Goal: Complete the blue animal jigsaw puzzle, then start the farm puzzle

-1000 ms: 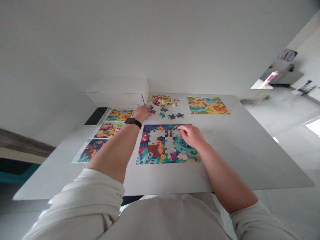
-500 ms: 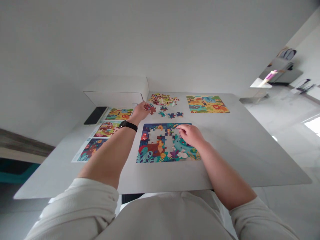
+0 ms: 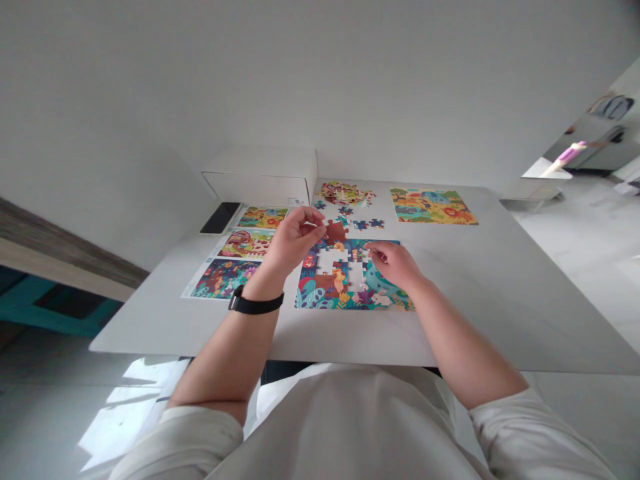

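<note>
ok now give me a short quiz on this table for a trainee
1. Which hand holds the reddish-brown jigsaw piece?
2. True or false: the black watch strap is on the right wrist.
3. How many pictures show on the printed sheet to the left of the unfinished jigsaw?

Key: 1. The left hand. 2. False, it is on the left wrist. 3. Three.

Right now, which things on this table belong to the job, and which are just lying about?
In use: brown puzzle piece in left hand; right hand; part-built puzzle; loose pieces; heap of pieces.
Lying about: white box; phone; picture sheets; yellow-green animal picture.
</note>
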{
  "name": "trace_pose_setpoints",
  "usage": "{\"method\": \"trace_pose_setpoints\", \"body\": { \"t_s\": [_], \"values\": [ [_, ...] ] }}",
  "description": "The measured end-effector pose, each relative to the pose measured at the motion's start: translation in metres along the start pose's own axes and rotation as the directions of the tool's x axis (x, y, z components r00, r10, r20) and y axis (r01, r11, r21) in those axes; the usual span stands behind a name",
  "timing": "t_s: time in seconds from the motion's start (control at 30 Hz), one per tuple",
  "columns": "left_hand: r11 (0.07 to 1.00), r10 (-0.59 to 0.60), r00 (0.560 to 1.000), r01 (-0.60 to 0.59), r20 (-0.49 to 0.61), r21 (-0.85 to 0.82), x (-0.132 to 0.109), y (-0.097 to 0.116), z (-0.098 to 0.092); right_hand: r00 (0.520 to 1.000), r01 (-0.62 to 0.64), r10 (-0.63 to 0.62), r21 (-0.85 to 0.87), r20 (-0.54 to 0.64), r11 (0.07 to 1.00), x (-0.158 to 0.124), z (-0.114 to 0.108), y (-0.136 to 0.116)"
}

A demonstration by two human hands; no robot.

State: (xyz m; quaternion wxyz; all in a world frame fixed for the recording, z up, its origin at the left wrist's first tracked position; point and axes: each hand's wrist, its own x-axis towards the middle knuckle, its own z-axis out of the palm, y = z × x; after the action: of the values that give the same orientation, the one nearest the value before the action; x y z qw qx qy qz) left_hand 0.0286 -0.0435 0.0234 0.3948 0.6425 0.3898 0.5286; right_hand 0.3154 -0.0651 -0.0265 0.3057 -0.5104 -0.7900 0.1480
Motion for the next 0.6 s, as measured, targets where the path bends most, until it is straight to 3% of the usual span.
{"method": "trace_pose_setpoints", "body": {
  "t_s": [0.13,0.23,0.47,0.6],
  "values": [
    [0.993,-0.088,0.994,0.082,-0.067,-0.091,-0.006,-0.025,0.003,0.998,0.067,-0.066,0.045,-0.006,0.997,-0.002,0.007,-0.007],
    [0.980,-0.147,0.989,0.143,-0.016,-0.139,-0.008,-0.038,0.005,0.990,0.142,-0.141,0.064,-0.015,0.988,-0.005,0.013,-0.009],
    [0.974,-0.168,0.981,0.180,0.093,-0.139,-0.017,-0.033,0.013,0.935,0.346,-0.343,0.018,-0.094,0.938,-0.010,0.012,-0.022],
    [0.972,-0.162,0.978,0.182,0.134,-0.149,-0.021,-0.033,0.021,0.928,0.360,-0.359,-0.005,-0.104,0.933,-0.011,0.009,-0.027]
  ]
}}
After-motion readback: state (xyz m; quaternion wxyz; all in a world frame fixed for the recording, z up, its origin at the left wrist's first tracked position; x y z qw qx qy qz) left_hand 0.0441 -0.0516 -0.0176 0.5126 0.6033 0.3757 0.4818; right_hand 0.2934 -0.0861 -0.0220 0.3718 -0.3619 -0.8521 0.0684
